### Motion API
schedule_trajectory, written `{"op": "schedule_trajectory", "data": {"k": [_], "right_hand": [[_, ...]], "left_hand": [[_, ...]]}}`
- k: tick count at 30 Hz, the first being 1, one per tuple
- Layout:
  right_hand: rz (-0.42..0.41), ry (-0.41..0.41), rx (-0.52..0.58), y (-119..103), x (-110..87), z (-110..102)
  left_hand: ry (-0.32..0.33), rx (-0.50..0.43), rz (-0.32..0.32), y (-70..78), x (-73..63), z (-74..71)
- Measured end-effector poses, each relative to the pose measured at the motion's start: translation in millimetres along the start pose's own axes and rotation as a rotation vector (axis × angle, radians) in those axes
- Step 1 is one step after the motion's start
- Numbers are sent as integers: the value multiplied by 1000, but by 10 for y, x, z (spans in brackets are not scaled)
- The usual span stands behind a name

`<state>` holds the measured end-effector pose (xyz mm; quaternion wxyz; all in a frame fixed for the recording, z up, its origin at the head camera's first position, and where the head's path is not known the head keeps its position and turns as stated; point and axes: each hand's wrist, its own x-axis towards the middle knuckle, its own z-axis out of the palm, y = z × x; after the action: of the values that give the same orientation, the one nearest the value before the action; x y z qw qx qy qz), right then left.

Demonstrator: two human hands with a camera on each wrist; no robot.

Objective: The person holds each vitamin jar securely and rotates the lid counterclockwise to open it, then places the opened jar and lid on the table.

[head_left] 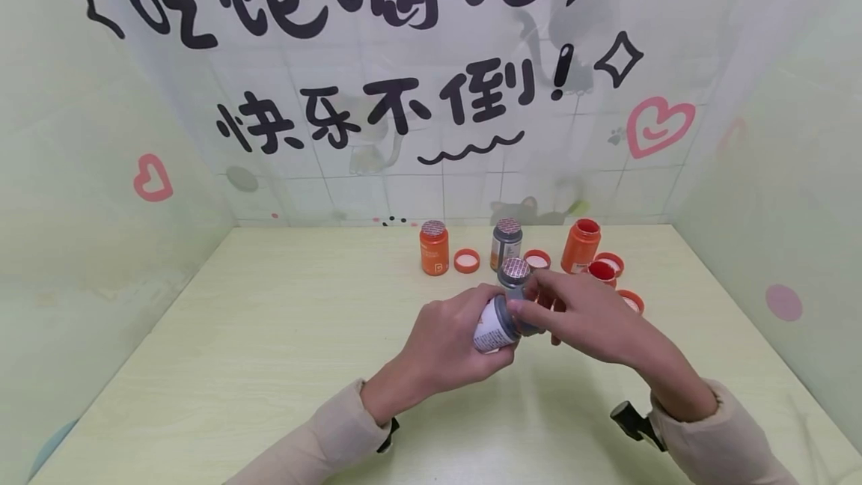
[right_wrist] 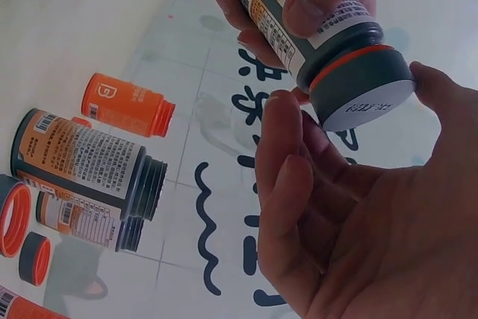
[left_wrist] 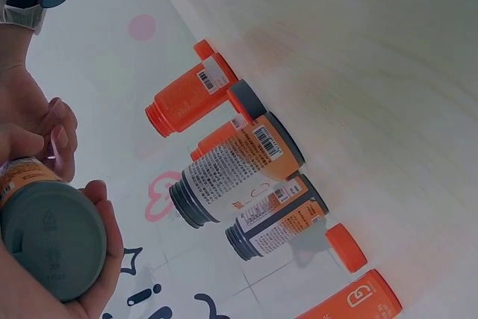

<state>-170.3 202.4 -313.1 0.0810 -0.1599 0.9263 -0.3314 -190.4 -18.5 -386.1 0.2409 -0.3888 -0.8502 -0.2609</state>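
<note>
My left hand [head_left: 450, 341] grips a dark grey bottle [head_left: 493, 329] with a white and orange label, held tilted above the table. A grey screw cap [right_wrist: 364, 93] sits at its mouth, an orange ring showing between cap and neck in the right wrist view. Around that cap my right hand [head_left: 592, 313] has its thumb on one side and curled fingers at the other, pinching it. In the left wrist view the bottle's round base [left_wrist: 54, 238] faces the camera. Just behind the hands stands a larger grey bottle [right_wrist: 82, 162] with a foil-sealed top.
At the back are an orange bottle [head_left: 434, 251] and a smaller grey bottle [head_left: 506, 247], both foil-topped. To the right stand two red-mouthed orange bottles, one farther [head_left: 579, 247], one nearer [head_left: 602, 272]. Loose caps lie beside them, including an orange-rimmed cap [head_left: 466, 260].
</note>
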Motion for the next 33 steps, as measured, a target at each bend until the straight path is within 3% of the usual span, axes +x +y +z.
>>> {"op": "schedule_trajectory", "data": {"k": [7, 15, 22, 33], "right_hand": [[-12, -15, 9, 17, 4, 17], [-89, -28, -13, 30, -3, -2], [-16, -22, 40, 19, 36, 19], [-71, -36, 101, 32, 43, 33]], "left_hand": [[-1, -1, 4, -3, 3, 1], [-5, -8, 4, -16, 8, 12], [11, 7, 11, -18, 0, 22], [-16, -5, -11, -25, 4, 2]]}}
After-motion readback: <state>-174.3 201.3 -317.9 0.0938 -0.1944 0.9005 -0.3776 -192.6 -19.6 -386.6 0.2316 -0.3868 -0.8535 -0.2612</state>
